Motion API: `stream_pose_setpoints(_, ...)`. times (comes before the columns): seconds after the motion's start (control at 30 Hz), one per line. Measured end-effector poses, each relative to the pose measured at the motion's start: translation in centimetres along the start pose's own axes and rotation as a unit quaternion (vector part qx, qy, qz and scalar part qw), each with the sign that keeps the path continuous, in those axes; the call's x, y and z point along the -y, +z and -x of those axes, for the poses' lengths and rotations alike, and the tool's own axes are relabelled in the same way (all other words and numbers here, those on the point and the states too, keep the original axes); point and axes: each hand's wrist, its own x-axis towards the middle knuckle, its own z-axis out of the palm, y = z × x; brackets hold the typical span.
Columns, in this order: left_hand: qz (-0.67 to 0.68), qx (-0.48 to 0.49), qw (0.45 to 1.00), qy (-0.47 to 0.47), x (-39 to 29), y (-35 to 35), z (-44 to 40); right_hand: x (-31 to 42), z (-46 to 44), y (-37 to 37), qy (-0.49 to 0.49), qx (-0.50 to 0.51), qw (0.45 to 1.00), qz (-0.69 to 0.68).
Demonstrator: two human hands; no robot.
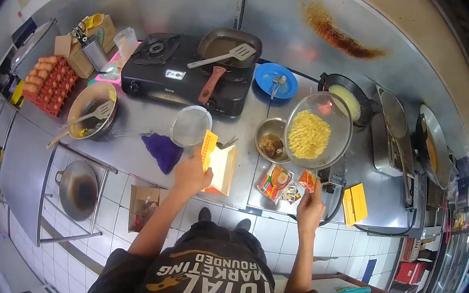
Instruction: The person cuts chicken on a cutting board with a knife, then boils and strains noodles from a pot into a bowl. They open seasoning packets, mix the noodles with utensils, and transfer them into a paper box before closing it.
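Observation:
My left hand (195, 174) is closed on the side of an open yellow-and-white cardboard food box (222, 165) at the counter's front edge. Just beyond it lies an unfilled wire strainer (192, 125), with a purple cloth (163, 153) to the left. My right hand (311, 208) is closed at the near side of a large mesh strainer (335, 149), apparently on its handle, which is mostly hidden. Cooked yellow noodles (309, 133) sit in this strainer, which overlaps a metal bowl (270, 140) in view. Near my right fingertips is a small orange-red packet (306, 180).
Instant noodle packaging (274, 181) and another yellow box (355, 203) lie along the front edge. Behind are a black gas stove (183, 86) with a square pan, a blue plate (276, 81) and a dark wok (340, 83). Egg trays (55, 91) stand at left.

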Motion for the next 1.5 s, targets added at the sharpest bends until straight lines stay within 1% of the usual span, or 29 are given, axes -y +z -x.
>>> stream_pose_setpoints(0.03,0.0,0.007,1.0,-0.008,-0.1,-0.2,0.0,0.9,0.1,0.1,-0.009,0.002,0.994,0.107)
stream_pose_setpoints(0.2,0.003,0.023,1.0,-0.017,-0.2,-0.3,-0.1,1.9,1.2,2.2,-0.013,0.009,0.988,0.153)
stream_pose_setpoints(0.3,0.009,0.018,1.0,-0.017,-0.1,-0.4,0.0,1.8,1.8,3.1,-0.052,0.022,0.973,0.226)
stream_pose_setpoints(0.33,0.007,0.004,1.0,-0.009,-0.1,-0.3,0.0,1.9,1.8,3.4,-0.048,0.022,0.973,0.226)
stream_pose_setpoints(0.4,0.006,-0.006,1.0,0.002,0.0,-0.2,-0.2,2.6,1.8,3.6,-0.055,0.035,0.959,0.275)
stream_pose_setpoints(0.5,0.009,0.01,1.0,0.015,0.2,0.1,-0.4,2.8,1.8,3.9,-0.065,0.03,0.951,0.299)
stream_pose_setpoints(0.57,0.018,-0.013,0.999,0.039,0.3,0.4,-0.3,2.6,1.8,4.2,-0.072,0.015,0.952,0.296)
stream_pose_setpoints(0.63,0.02,0.005,0.999,0.029,0.2,0.3,-0.3,2.0,2.0,4.7,-0.079,0.0,0.952,0.294)
stream_pose_setpoints(0.7,0.023,0.023,0.999,0.021,0.2,0.1,-0.4,1.5,2.3,5.1,-0.042,0.02,0.954,0.297)
stream_pose_setpoints(0.73,0.021,0.02,0.999,0.024,0.3,0.1,-0.4,1.2,2.4,5.2,-0.041,0.019,0.953,0.299)
stream_pose_setpoints(0.83,0.027,0.029,0.999,0.028,0.1,-0.2,-0.4,1.2,2.4,5.2,-0.019,0.008,0.957,0.29)
stream_pose_setpoints(0.93,0.038,0.051,0.998,0.02,-0.4,-0.7,0.1,1.4,2.8,5.3,-0.027,-0.017,0.963,0.266)
stream_pose_setpoints(1.0,0.041,0.051,0.998,0.02,-0.1,-0.9,-0.3,2.9,1.6,5.0,0.015,-0.041,0.988,0.147)
stream_pose_setpoints(1.03,0.049,0.06,0.997,0.027,0.3,-0.8,-0.2,4.2,0.8,4.2,0.052,-0.029,0.996,0.073)
stream_pose_setpoints(1.07,0.057,0.07,0.995,0.032,0.5,-0.7,-0.1,4.8,-0.5,4.0,0.05,-0.032,0.996,0.071)
stream_pose_setpoints(1.13,0.055,0.081,0.995,0.028,0.3,-1.2,-0.1,5.5,-4.1,3.9,0.059,0.0,0.996,-0.067)
stream_pose_setpoints(1.17,0.053,0.096,0.994,0.024,0.2,-1.7,-0.2,6.2,-6.6,3.7,0.068,0.042,0.995,-0.052)
stream_pose_setpoints(1.23,0.045,0.087,0.995,0.01,-0.3,-2.3,0.1,2.0,-11.3,8.3,0.019,0.013,0.994,-0.11)
stream_pose_setpoints(1.3,0.041,0.073,0.996,-0.011,-0.7,-2.2,0.5,0.8,-14.9,11.1,0.009,0.016,0.992,-0.122)
stream_pose_setpoints(1.33,0.054,0.053,0.997,-0.017,-0.6,-1.9,0.8,0.4,-16.5,12.1,0.002,0.017,0.992,-0.125)
stream_pose_setpoints(1.37,0.068,0.032,0.997,-0.025,-0.8,-1.7,1.2,0.7,-17.7,11.8,0.023,0.054,0.995,-0.082)
stream_pose_setpoints(1.4,0.066,0.022,0.997,-0.035,-1.3,-1.7,1.4,-0.4,-18.9,12.6,0.015,0.062,0.994,-0.089)
stream_pose_setpoints(1.47,0.067,-0.007,0.997,-0.045,-2.8,-1.7,2.1,-3.7,-21.2,15.1,-0.026,0.045,0.995,-0.081)
stream_pose_setpoints(1.5,0.065,-0.013,0.996,-0.052,-3.6,-1.4,2.4,-5.3,-22.2,16.6,-0.031,0.05,0.995,-0.086)
